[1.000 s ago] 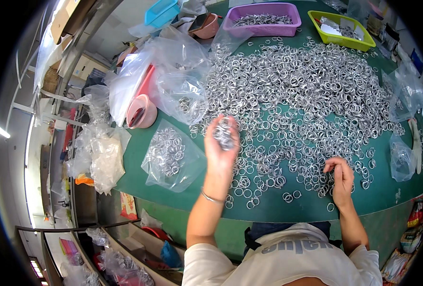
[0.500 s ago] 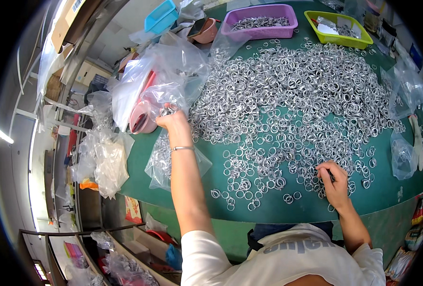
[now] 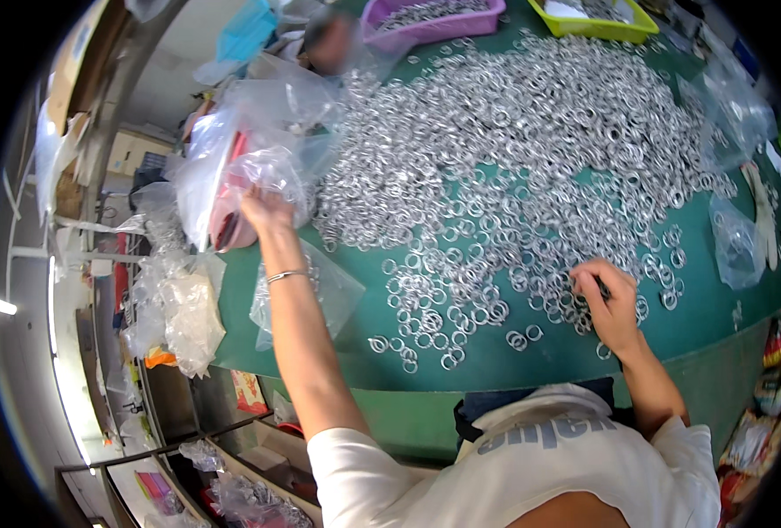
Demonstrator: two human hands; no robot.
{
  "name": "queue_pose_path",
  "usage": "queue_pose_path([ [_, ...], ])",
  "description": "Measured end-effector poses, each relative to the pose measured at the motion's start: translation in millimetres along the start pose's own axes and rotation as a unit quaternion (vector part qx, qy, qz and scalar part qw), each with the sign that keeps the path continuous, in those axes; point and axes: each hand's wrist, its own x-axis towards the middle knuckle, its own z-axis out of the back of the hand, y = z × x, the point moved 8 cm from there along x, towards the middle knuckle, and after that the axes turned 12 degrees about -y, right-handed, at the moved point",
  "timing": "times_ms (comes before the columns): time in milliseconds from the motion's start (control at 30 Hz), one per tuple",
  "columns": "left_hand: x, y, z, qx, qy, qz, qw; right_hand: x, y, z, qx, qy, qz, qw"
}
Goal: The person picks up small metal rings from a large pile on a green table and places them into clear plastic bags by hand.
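Note:
My left hand (image 3: 269,214) is stretched to the far left, fingers apart, at a crumpled clear plastic bag (image 3: 267,172) beside a pink basket (image 3: 239,231); no ring shows in it. Below its wrist lies another clear bag (image 3: 324,286) with rings inside. My right hand (image 3: 612,304) rests at the near edge of the ring spread, thumb and fingers closed around something small and dark, mostly hidden. A large heap of silvery metal rings (image 3: 514,114) covers the far half of the table, with loose rings (image 3: 434,321) scattered nearer to me.
A purple basket (image 3: 443,28) and a yellow-green basket (image 3: 597,25), both holding metal pieces, stand at the back. Clear bags (image 3: 736,242) and a pale glove (image 3: 765,216) lie at the right. The green table's (image 3: 373,370) near edge curves before me; shelves (image 3: 258,449) stand lower left.
My left hand held several rings and now shows none; its fingers have opened by the bag. The right hand stays closed in nearly the same place. The whole view has shifted.

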Motion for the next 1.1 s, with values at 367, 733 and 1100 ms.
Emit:
queue_pose_path([
  [367,-181,35,-1,0.192,0.101,-0.412,0.885,18,-1,20,-0.093,0.025,0.014,0.995],
  [733,-341,139,-34,0.491,0.510,-0.471,0.526,17,-4,-28,-0.406,0.184,0.149,0.883],
  [1100,-339,117,-41,0.410,0.479,-0.425,0.650,-44,35,-35,-0.259,0.315,0.190,0.893],
])
